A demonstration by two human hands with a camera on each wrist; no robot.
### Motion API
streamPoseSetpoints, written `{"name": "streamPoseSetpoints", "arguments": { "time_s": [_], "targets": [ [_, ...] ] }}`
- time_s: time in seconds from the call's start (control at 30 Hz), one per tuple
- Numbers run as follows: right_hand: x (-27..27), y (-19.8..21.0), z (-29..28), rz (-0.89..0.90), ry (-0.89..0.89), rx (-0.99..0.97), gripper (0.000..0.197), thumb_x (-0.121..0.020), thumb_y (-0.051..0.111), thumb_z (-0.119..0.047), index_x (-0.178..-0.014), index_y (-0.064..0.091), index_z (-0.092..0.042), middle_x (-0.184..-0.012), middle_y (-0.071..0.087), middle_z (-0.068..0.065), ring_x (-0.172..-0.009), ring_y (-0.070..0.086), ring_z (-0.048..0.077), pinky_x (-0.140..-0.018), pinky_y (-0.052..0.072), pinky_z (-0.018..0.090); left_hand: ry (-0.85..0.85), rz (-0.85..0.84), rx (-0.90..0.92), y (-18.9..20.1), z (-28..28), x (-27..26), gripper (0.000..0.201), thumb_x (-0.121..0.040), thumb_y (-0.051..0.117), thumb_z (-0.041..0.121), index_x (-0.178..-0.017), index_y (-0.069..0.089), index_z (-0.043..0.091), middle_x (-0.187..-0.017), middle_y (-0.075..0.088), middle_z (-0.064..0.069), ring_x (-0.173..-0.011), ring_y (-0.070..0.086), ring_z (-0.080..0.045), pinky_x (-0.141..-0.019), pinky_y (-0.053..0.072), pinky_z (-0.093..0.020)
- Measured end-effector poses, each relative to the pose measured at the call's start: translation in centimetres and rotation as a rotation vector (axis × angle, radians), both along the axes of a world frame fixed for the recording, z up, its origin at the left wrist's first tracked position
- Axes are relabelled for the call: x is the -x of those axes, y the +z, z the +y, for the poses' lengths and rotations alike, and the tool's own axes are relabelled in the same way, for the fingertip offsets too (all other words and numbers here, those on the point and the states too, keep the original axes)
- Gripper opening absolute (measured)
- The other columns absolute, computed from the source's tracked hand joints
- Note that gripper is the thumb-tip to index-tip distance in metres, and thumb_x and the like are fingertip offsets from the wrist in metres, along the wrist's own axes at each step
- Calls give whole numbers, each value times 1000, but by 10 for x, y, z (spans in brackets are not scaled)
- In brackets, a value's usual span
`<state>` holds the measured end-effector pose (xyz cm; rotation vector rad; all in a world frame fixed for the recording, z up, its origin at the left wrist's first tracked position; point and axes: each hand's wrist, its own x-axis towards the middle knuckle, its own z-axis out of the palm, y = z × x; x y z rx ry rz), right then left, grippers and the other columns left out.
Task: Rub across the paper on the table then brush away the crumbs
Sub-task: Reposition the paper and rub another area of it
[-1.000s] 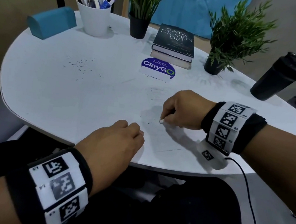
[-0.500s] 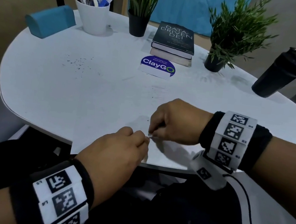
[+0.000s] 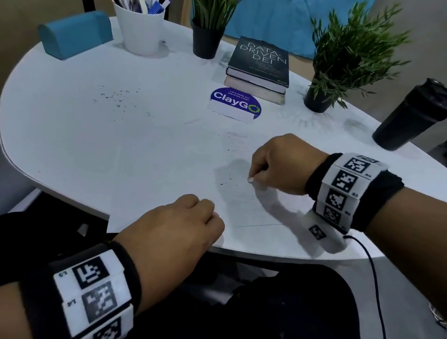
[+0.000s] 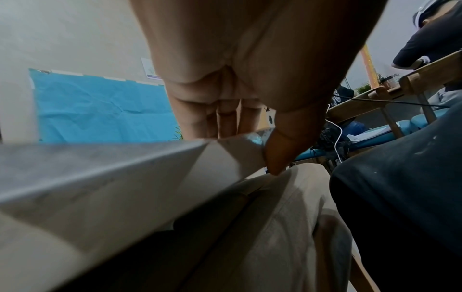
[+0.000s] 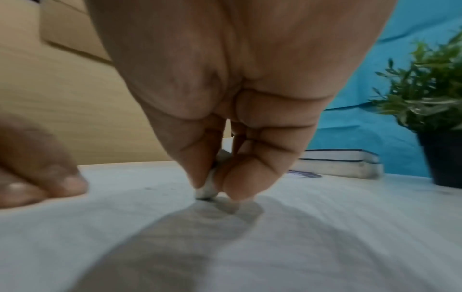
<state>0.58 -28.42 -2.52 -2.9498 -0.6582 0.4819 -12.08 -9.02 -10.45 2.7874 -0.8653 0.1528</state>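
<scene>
A white sheet of paper lies on the white table, one corner overhanging the near edge. My right hand pinches a small white eraser and presses its tip onto the paper; the right wrist view shows the eraser between thumb and fingertips. Dark crumbs lie just left of it. A second scatter of crumbs sits farther left on the table. My left hand holds the paper's near edge, fingers curled on top and thumb at the edge.
Along the back stand a teal case, a white pen cup, two potted plants, stacked books and a ClayGo sign. A black tumbler stands far right. A cable hangs from my right wrist.
Half a second ago my right hand and the eraser were close beside my left fingers; they have slid away across the paper to the far right. The left hand stayed put.
</scene>
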Motion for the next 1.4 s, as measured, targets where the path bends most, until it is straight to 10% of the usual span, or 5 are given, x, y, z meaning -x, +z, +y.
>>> {"name": "streamPoseSetpoints", "arguments": {
  "time_s": [0.83, 1.07, 1.3, 1.4],
  "targets": [
    [25, -8, 14, 93, 126, -69, 10, -82, 73, -25, -89, 78, -28, -85, 70, -14, -79, 59, 1, -74, 46, 17, -30, -5, 8, 6, 0, 1, 37, -56, 43, 0, -81, 64, 16, -82, 61, 1, -68, 57, -21, -38, 39, -28],
    [6, -5, 7, -21, 21, 4, 10, -83, 69, -19, -87, 77, -21, -83, 73, -9, -77, 60, 8, -71, 51, 23, 2, -19, -27, 2, 0, 0, 50, -64, 12, 3, -81, 58, 14, -80, 57, -3, -65, 51, -21, -43, 44, -33],
    [14, -5, 2, -78, 16, -64, 11, -84, 68, -19, -89, 77, -21, -85, 72, -9, -85, 63, 10, -74, 48, 22, 28, -85, -104, -2, -14, 4, 83, -75, -13, 5, -114, 60, 12, -93, 53, -4, -75, 46, -23, -58, 30, -33],
    [34, -9, 7, -79, 136, -90, 15, -85, 66, -23, -95, 77, -24, -92, 71, -10, -84, 56, 6, -79, 44, 21, 7, -60, -101, -7, -13, 1, 71, -79, 2, 4, -114, 63, 10, -90, 54, -4, -73, 49, -25, -52, 43, -36]
  ]
}}
